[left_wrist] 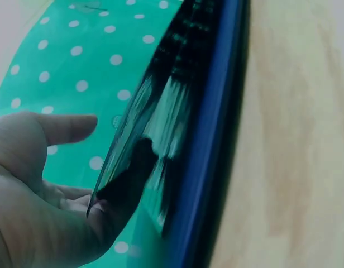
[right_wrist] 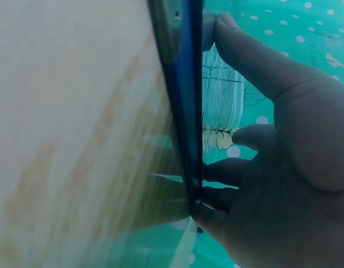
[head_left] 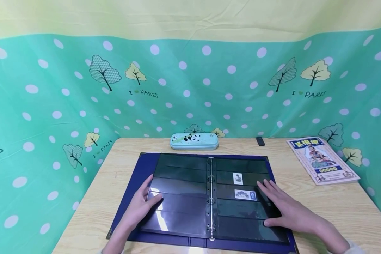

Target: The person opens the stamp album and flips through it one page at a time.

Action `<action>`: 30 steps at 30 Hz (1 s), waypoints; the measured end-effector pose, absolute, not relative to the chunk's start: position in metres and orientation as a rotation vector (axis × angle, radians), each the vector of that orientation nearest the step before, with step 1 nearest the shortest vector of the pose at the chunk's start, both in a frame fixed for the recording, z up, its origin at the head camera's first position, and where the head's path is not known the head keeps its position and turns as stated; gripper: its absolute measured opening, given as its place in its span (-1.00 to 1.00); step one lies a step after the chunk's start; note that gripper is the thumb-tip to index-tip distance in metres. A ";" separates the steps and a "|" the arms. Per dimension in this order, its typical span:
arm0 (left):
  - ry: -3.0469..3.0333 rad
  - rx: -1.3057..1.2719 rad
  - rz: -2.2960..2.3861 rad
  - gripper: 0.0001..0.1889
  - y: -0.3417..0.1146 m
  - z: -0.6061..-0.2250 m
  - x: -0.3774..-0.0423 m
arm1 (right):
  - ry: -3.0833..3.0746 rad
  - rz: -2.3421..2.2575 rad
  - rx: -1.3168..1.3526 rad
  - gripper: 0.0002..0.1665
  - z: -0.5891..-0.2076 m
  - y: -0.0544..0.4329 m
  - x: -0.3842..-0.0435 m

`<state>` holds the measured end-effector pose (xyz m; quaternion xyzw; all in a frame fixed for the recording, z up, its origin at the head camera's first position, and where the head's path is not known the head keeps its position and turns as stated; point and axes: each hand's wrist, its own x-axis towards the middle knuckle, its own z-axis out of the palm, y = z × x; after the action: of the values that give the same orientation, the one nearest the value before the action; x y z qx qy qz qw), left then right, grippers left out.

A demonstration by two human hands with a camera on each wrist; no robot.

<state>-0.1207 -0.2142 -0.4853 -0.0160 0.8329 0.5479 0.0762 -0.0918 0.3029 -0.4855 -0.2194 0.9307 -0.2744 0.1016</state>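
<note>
A blue ring binder [head_left: 130, 190] with black pocket pages lies spread on the table, metal rings down its middle. The left hand [head_left: 141, 205] is at the outer edge of the left page [head_left: 180, 218]. In the left wrist view its fingers reach under that page, while its thumb [left_wrist: 77, 128] stays above, apart from it. Over the outer part of the right page [head_left: 241, 225] the right hand [head_left: 288, 210] rests with fingers spread, thumb [right_wrist: 244, 50] touching the page. Two stamps sit in its strips: an upright one [head_left: 238, 179] and a wide one [head_left: 245, 195].
Behind the binder stands a light-blue panda pencil case [head_left: 194, 141]. A small black object [head_left: 260, 141] lies at the back edge. At the right is a printed illustrated booklet or sheet [head_left: 323, 160]. A green dotted curtain [head_left: 190, 91] borders the wooden table [head_left: 92, 218].
</note>
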 end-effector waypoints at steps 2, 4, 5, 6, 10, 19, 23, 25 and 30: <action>2.538 -0.029 1.602 0.03 -0.213 -0.487 -0.121 | 2.746 -0.818 -0.649 0.36 -0.485 0.303 -0.092; 2.579 -0.012 1.565 0.08 -0.212 -0.487 -0.120 | 2.747 -0.821 -0.650 0.36 -0.485 0.303 -0.092; 2.597 -0.010 1.542 0.10 -0.212 -0.488 -0.120 | 2.749 -0.819 -0.651 0.36 -0.485 0.303 -0.093; 2.618 -0.008 1.515 0.12 -0.212 -0.488 -0.120 | 2.753 -0.817 -0.654 0.36 -0.485 0.303 -0.093; 2.672 0.001 1.396 0.22 -0.212 -0.487 -0.119 | 2.768 -0.796 -0.660 0.37 -0.486 0.304 -0.093; 2.728 0.043 1.270 0.38 -0.211 -0.499 -0.122 | 2.756 -0.806 -0.637 0.38 -0.488 0.304 -0.092; 2.738 0.059 1.206 0.46 -0.209 -0.506 -0.124 | 2.749 -0.803 -0.616 0.37 -0.487 0.304 -0.092; 2.739 0.080 1.181 0.50 -0.208 -0.509 -0.124 | 2.754 -0.787 -0.617 0.36 -0.486 0.304 -0.093; 2.748 0.158 1.127 0.58 -0.207 -0.517 -0.124 | 2.754 -0.762 -0.608 0.30 -0.479 0.303 -0.096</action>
<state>-0.1238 -0.2068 -0.5172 0.0530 0.9207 0.3775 0.0835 -0.0964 0.3032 -0.4791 -0.2070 0.9369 -0.2594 0.1100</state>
